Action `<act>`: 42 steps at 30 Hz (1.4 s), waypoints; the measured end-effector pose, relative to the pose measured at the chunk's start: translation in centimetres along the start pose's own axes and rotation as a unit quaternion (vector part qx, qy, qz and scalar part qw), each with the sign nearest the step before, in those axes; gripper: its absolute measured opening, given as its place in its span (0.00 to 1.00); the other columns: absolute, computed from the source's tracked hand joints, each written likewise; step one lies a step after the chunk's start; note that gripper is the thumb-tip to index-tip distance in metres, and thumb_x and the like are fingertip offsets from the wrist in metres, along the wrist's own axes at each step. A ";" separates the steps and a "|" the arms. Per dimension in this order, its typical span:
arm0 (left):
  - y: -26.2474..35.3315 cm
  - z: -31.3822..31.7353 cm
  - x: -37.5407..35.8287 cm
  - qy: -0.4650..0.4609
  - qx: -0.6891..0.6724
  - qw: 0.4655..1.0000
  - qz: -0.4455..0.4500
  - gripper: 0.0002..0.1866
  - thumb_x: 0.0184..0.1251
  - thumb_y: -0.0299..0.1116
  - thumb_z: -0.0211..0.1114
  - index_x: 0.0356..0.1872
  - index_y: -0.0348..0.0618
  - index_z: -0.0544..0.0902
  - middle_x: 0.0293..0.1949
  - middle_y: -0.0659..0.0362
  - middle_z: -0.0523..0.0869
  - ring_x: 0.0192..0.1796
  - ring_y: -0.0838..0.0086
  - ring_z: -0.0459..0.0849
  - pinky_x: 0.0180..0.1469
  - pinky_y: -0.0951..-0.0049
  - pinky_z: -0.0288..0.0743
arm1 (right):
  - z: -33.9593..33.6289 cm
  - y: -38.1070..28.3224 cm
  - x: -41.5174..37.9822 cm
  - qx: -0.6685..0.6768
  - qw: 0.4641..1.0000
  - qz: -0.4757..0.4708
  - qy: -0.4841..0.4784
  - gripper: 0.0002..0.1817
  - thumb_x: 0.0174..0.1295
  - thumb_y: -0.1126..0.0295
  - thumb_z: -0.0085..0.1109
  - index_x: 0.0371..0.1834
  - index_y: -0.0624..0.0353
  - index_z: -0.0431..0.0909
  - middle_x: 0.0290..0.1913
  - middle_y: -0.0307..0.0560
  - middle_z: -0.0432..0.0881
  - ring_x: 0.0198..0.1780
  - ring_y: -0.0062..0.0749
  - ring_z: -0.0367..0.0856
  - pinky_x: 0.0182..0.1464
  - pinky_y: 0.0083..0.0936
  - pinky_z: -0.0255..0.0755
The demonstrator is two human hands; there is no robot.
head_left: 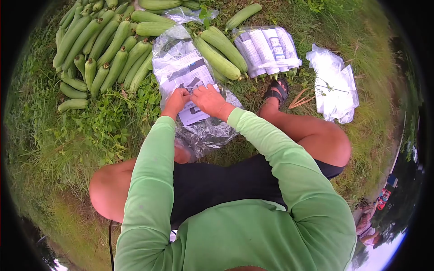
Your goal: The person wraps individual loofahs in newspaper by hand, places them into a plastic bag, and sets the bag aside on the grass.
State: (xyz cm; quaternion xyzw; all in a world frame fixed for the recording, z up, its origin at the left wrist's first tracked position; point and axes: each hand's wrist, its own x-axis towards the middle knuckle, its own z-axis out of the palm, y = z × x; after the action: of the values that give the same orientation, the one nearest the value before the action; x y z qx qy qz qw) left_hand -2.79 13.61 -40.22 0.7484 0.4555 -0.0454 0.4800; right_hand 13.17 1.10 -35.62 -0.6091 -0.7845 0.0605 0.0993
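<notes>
My left hand [177, 101] and my right hand [209, 100] meet over a printed newspaper sheet [193, 118], fingers of both pinched at its middle. The sheet lies on a crumpled clear plastic bag [205, 137] spread on the grass before my crossed legs. Just beyond my right hand, a few green luffa gourds [218, 59] rest beside the bag. To the left is a large heap of luffa gourds [110, 43]. What lies right under my fingertips is hidden.
A clear bag packed with newspaper-wrapped gourds [270, 49] lies at the upper right. Farther right is a stack of white plastic bags [335, 86] with a green sprig on it. A single gourd [244, 16] lies at the top. My sandalled foot [276, 93] is near the packed bag.
</notes>
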 end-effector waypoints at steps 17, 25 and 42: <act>2.4 2.6 -5.4 0.091 0.222 0.958 0.156 0.60 0.52 0.38 0.81 0.84 0.46 0.51 0.63 0.49 0.82 0.67 0.50 0.79 0.80 0.37 0.52 | 3.1 1.7 2.5 0.149 0.968 0.090 -0.179 0.22 0.47 0.64 0.74 0.46 0.59 0.85 0.44 0.49 0.89 0.48 0.50 0.86 0.49 0.47 0.78; 9.2 1.0 -4.2 0.174 0.226 0.895 0.343 0.54 0.46 0.38 0.86 0.76 0.40 0.65 0.63 0.51 0.83 0.63 0.55 0.81 0.79 0.41 0.56 | -6.2 8.7 2.9 0.546 0.749 0.246 -0.283 0.29 0.50 0.48 0.75 0.48 0.60 0.90 0.45 0.48 0.92 0.40 0.36 0.89 0.43 0.37 0.81; 30.5 -4.5 -7.5 -0.020 -0.573 0.792 0.210 0.27 0.63 0.26 0.71 0.64 0.38 0.76 0.57 0.54 0.85 0.58 0.65 0.85 0.68 0.60 0.75 | -32.6 9.7 -5.2 0.369 0.910 0.189 0.024 0.47 0.65 0.31 0.64 0.69 0.66 0.75 0.62 0.58 0.84 0.61 0.41 0.83 0.63 0.34 0.76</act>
State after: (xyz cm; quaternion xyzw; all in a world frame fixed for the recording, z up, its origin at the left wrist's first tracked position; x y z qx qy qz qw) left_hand 13.34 8.49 -13.33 0.4121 0.2194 0.3112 0.8278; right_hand 31.03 -2.38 -6.44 -0.6669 -0.5739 0.3486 0.3230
